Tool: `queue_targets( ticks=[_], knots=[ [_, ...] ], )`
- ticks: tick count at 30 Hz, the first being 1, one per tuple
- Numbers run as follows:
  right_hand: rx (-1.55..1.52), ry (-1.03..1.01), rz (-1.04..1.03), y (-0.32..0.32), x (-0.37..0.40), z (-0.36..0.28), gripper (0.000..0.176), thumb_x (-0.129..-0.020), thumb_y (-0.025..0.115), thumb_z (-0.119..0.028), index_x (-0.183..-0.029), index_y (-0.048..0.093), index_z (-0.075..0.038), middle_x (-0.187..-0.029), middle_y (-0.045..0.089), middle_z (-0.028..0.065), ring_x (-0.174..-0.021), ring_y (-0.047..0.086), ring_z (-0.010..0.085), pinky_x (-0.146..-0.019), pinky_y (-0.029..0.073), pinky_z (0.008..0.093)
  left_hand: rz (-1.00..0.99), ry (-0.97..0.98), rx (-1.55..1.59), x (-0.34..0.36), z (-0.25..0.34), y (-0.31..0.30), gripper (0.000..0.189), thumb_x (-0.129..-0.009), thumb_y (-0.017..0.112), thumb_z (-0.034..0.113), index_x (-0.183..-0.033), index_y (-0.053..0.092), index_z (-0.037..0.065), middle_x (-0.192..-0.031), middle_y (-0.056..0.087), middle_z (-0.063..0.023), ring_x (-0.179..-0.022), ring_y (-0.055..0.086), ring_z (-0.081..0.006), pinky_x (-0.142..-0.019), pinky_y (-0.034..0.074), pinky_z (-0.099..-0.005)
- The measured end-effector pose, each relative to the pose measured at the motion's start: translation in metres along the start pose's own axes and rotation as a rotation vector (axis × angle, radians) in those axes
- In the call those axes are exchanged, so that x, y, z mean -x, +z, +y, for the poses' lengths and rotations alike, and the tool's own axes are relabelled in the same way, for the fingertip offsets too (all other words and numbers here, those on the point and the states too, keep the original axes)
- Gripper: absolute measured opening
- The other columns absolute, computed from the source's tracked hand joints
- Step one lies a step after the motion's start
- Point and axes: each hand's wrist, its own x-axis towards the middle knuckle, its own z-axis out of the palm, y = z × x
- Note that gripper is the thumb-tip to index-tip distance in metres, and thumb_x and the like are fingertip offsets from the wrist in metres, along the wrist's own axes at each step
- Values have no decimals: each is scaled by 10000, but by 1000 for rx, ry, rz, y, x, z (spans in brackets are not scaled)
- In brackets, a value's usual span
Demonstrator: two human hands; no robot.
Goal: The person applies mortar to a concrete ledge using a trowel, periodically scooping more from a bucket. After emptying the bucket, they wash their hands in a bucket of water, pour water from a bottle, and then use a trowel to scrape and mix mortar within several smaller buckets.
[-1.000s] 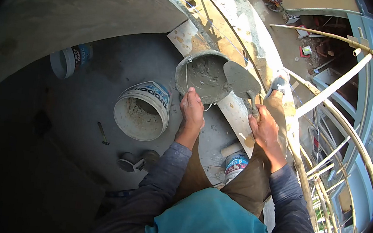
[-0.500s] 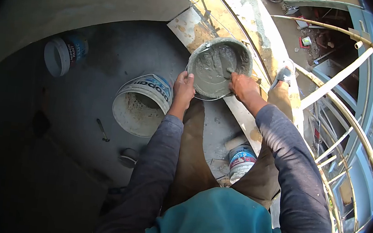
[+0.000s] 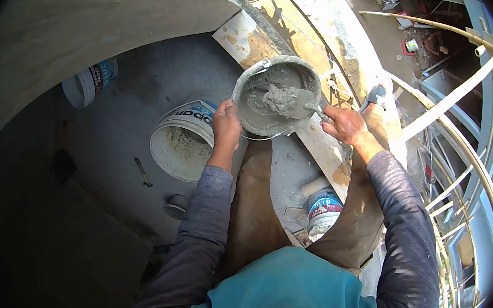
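Note:
A round bucket [image 3: 244, 118] of wet grey mortar is tilted in front of me. My left hand [image 3: 226, 125] grips its left rim. My right hand [image 3: 344, 126] is closed round the handle of a trowel [image 3: 306, 104], whose blade is inside the bucket under a lump of mortar [image 3: 281, 100]. Below and left of the bucket, a larger white bucket [image 3: 182, 150] lies tipped, with mortar residue inside. Between my legs stands a smaller paint bucket [image 3: 324, 210].
Another paint bucket [image 3: 90, 82] lies at the left by the curved wall [image 3: 123, 9]. A hammer-like tool [image 3: 143, 172] and a small round container [image 3: 176, 205] are on the floor. Bamboo poles [image 3: 448, 124] line the drop at the right. A stained board [image 3: 250, 37] lies beyond the bucket.
The mortar bucket has shifted slightly left and down with my left hand. My right hand has moved right and down, and the trowel blade now shows with a lump of mortar on it.

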Motion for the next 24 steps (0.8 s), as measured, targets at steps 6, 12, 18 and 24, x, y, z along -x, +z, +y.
queue_targets(
  ticks=[6,12,18,24],
  knots=[
    [-193,-2,-25,-3,4,-3,356,-853,591,-340,-1126,562,-114,-892,654,202,-888,619,412,-757,483,507,7,-233,164,19,-1,-6,321,-990,454,240,-1244,543,66,-845,551,-24,-421,408,-66,-336,301,-231],
    [-375,26,139,-17,2,43,430,-884,569,-343,-1186,528,-39,-1033,637,224,-989,604,397,-838,475,480,13,-246,295,6,-66,-19,349,-987,464,236,-1298,499,80,-993,529,-42,-460,411,-58,-349,274,-224],
    [-399,239,387,21,-61,120,471,-895,565,-376,-1237,512,-57,-1063,636,234,-1021,597,412,-874,474,474,-4,-287,340,2,-85,-24,395,-997,441,283,-1344,449,95,-1063,545,-57,-462,406,-68,-371,278,-233],
    [-367,488,746,49,-85,125,454,-898,572,-381,-1243,517,-91,-1112,630,195,-1012,616,381,-878,481,480,18,-321,329,3,-81,-23,406,-996,453,310,-1357,433,125,-1198,536,-101,-463,383,-67,-381,264,-220]
  ],
)
